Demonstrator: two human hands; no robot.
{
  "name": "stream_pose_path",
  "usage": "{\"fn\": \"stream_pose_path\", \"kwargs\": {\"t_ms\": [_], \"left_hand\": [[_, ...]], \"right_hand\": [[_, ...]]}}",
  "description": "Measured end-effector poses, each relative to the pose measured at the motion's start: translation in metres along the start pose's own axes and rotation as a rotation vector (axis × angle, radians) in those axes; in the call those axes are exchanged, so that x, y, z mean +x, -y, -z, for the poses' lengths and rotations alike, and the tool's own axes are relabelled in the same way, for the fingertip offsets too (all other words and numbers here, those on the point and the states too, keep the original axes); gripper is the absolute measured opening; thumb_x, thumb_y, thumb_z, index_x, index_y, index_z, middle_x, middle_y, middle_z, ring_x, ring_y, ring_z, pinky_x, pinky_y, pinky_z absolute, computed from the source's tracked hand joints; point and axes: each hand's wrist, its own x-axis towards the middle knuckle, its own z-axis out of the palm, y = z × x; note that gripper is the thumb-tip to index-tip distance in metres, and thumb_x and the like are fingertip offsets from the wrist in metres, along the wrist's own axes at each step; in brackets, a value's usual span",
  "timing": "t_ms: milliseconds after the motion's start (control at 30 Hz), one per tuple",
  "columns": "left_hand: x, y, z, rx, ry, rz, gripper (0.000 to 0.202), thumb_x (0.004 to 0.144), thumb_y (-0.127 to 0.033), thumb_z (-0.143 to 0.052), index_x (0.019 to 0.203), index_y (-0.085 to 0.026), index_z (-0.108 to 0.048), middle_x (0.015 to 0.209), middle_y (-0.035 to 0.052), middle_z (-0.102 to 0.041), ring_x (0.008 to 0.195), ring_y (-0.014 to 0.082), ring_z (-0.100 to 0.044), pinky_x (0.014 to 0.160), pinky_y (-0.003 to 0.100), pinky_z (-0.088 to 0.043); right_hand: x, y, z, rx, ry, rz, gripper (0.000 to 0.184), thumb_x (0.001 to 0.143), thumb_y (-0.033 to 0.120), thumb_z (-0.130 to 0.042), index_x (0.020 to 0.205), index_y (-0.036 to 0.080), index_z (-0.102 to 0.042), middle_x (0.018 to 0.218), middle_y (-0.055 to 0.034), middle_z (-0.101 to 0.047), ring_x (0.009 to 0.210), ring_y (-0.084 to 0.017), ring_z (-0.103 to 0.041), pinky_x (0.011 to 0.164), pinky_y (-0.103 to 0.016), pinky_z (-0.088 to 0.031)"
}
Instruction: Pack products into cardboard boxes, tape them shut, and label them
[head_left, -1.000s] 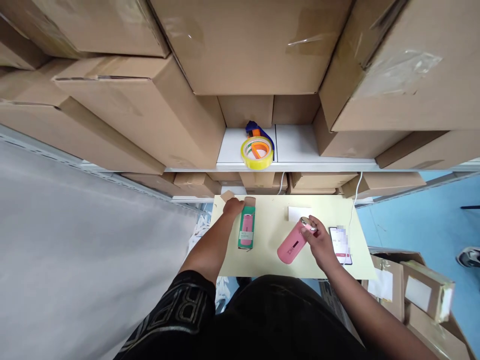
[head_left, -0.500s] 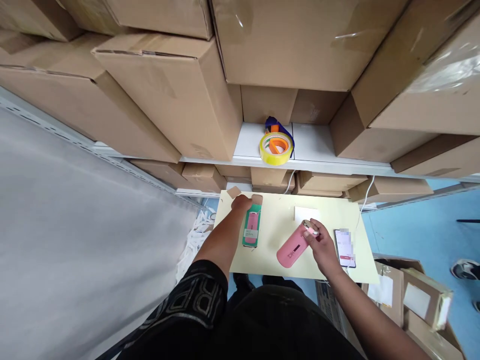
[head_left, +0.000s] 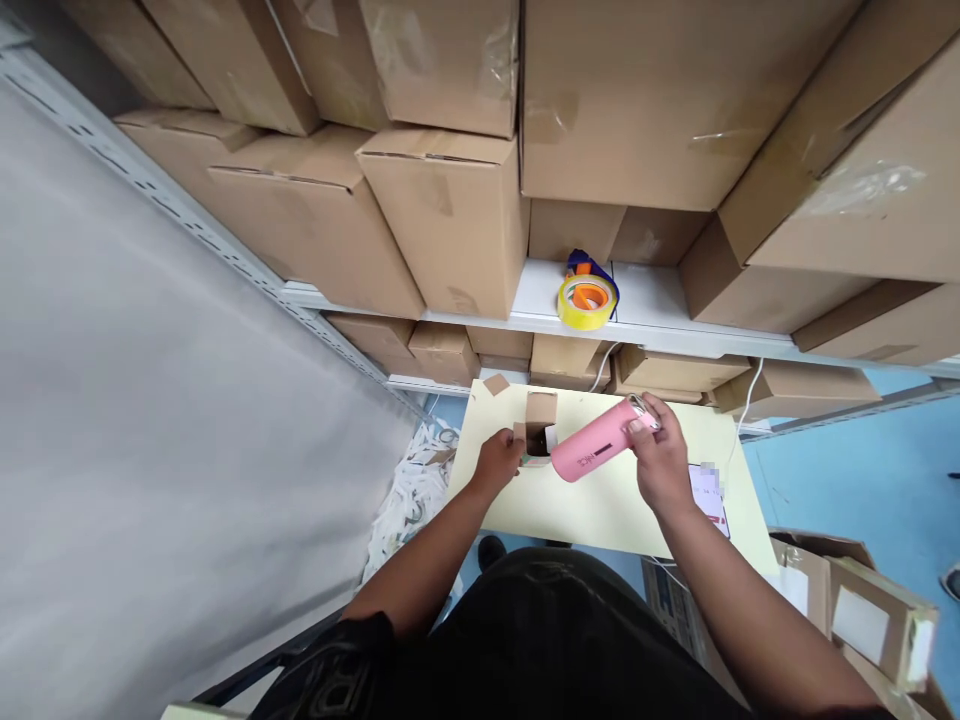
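Pink bottle (head_left: 594,443) is gripped by right hand (head_left: 661,458), open box (head_left: 537,438) by left hand (head_left: 498,460), right wrist (head_left: 676,506) overlapping phone (head_left: 708,492).

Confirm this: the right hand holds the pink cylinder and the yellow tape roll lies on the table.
The right hand does hold the pink cylinder, but the head view shows the yellow tape roll on the white shelf, not the table.

Cardboard boxes (head_left: 457,235) crowding the shelves (head_left: 652,298), plus tape (head_left: 577,319), suggest a stockroom.

The head-worn camera looks forward, down onto the table (head_left: 570,518).
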Motion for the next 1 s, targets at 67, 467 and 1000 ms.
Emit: {"fn": "stream_pose_path", "kwargs": {"t_ms": [67, 467, 1000], "left_hand": [[-0.008, 0.000, -0.001, -0.037, 0.035, 0.016, 0.019, 0.089, -0.033, -0.057, 0.074, -0.022, -0.052, 0.064, -0.0006, -0.062, 0.062, 0.0152, -0.066, 0.054, 0.023, -0.050], [-0.008, 0.004, 0.005, 0.011, 0.124, -0.096, 0.020, 0.090, -0.034, -0.059, 0.075, -0.022, -0.054, 0.067, -0.0012, -0.064, 0.064, 0.0165, -0.064, 0.059, 0.025, -0.045], [-0.013, 0.003, -0.001, 0.014, 0.038, -0.226, 0.012, 0.088, -0.032, -0.062, 0.092, -0.021, -0.061, 0.092, 0.0015, -0.067, 0.086, 0.0172, -0.065, 0.075, 0.028, -0.049]], "right_hand": [[-0.002, 0.002, -0.024, -0.029, 0.045, 0.023, 0.073, 0.081, 0.059, -0.075, 0.142, 0.025, -0.053, 0.136, -0.0118, -0.064, 0.119, -0.030, -0.064, 0.104, -0.047, -0.052], [-0.016, -0.077, -0.065, -0.531, 0.365, 0.252, 0.070, 0.077, 0.056, -0.078, 0.136, 0.022, -0.058, 0.136, -0.0152, -0.065, 0.127, -0.037, -0.059, 0.112, -0.058, -0.043], [-0.026, -0.120, -0.046, -0.422, 0.405, 0.058, 0.065, 0.086, 0.055, -0.068, 0.140, 0.024, -0.046, 0.148, -0.0157, -0.048, 0.123, -0.030, -0.061, 0.102, -0.052, -0.052]]}}
